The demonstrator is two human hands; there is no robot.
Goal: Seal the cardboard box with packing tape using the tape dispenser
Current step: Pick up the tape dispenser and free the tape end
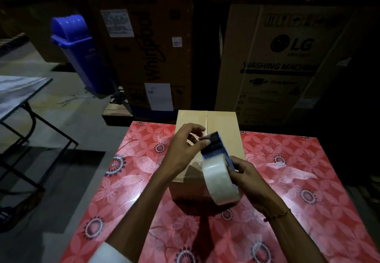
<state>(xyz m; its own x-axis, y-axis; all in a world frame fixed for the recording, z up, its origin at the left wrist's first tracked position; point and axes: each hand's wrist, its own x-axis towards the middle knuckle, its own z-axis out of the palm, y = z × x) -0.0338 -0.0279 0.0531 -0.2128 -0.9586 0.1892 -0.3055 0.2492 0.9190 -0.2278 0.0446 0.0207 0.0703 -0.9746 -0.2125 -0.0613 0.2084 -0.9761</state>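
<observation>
A small closed cardboard box point(224, 123) stands at the far middle of the red flowered table point(298, 190), its top flaps meeting along a centre seam. Above the box's near half I hold a blue tape dispenser point(213, 145) with a roll of clear tape point(221, 180). My right hand point(244, 174) grips the dispenser from the right side, by the roll. My left hand point(185, 147) has thumb and fingers pinched at the dispenser's toothed front end, where the tape end sits. The box's near top is partly hidden by both hands.
A blue swing-lid bin point(80, 51) stands on the floor at back left. Large appliance cartons point(273, 61) rise right behind the table. A folding table point(18, 92) is at the left, with dim concrete floor between it and my table.
</observation>
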